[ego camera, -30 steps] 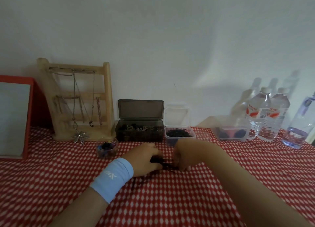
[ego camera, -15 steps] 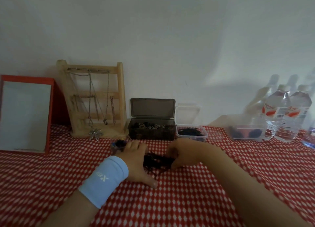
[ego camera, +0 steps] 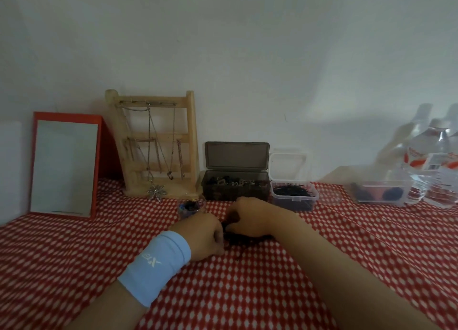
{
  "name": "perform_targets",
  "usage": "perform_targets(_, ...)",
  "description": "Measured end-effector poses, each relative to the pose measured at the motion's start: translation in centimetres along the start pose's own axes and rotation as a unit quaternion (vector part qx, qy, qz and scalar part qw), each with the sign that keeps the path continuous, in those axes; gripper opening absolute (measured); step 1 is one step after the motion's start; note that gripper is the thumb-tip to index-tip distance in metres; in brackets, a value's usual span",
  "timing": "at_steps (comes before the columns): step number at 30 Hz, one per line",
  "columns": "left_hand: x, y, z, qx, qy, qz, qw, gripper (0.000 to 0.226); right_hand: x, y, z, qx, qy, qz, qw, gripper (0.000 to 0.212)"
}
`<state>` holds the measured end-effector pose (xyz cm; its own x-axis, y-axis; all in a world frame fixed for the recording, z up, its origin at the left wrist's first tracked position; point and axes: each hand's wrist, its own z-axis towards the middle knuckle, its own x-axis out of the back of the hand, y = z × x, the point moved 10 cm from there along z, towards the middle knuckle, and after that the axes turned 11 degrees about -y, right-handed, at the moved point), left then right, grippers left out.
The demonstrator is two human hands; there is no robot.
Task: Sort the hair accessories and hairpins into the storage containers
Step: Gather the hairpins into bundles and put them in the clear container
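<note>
Where the working surface meets a plain white wall, a red tablecloth [ego camera: 347,255] printed with white diamonds covers the table. Along the wall stand a red-framed mirror [ego camera: 62,166], a wooden jewellery stand [ego camera: 190,141] hung with chains, a grey box [ego camera: 235,188] with its lid raised, a clear tub [ego camera: 293,200] containing black hairpins [ego camera: 292,188], a second clear container [ego camera: 381,194] and water bottles [ego camera: 431,166]. A small round pot [ego camera: 190,207] sits just in front of the stand.

The light blue wristband [ego camera: 155,265] on the left forearm bears white lettering, seen upside down and not reliably legible. The bottle labels are red and white, and their text is too blurred to read.

The clump of dark hair accessories [ego camera: 238,239] lies on the cloth in front of the grey box, between the two hands. The left hand [ego camera: 203,238] has its fingers curled tight against the clump's left side and holds it. The right hand [ego camera: 250,218] is arched over the clump, fingers curled down into it.

Compared with half a second ago, the left hand no longer lies flat with its thumb spread. It has closed up, and the hands have drawn together. The view has swung left, so the mirror now shows whole.
</note>
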<state>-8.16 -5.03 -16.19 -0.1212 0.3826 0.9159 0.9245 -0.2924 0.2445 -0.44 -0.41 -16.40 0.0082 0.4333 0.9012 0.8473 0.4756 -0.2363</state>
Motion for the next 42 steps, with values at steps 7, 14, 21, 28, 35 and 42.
perform_targets(7,1.5,-0.9,-0.3,-0.037,0.117,0.005,0.992,0.074,0.8,0.3,-1.3,0.05,-0.016,0.071,0.996,0.041)
perform_targets(14,0.0,0.6,1.1,-0.07,0.031,0.048,0.996,0.029,-0.6,1.7,-2.5,0.022,-0.042,-0.003,0.999,0.061)
perform_targets(21,0.7,3.4,3.5,-0.086,0.03,0.008,0.996,0.02,0.8,4.2,-4.4,-0.004,0.011,0.013,1.0,0.038)
perform_targets(28,1.1,5.4,4.4,-0.07,0.048,0.003,0.996,0.059,1.1,8.6,-7.8,-0.086,-0.001,-0.003,0.996,0.063)
perform_targets(35,-1.2,6.2,5.5,-0.076,-0.004,0.083,0.994,0.062,0.5,8.6,-8.3,-0.094,-0.004,0.005,0.996,0.035)
perform_targets(42,0.5,6.6,5.6,-0.111,0.021,0.024,0.993,0.034,1.6,7.3,-7.8,-0.092,0.021,-0.029,0.995,0.04)
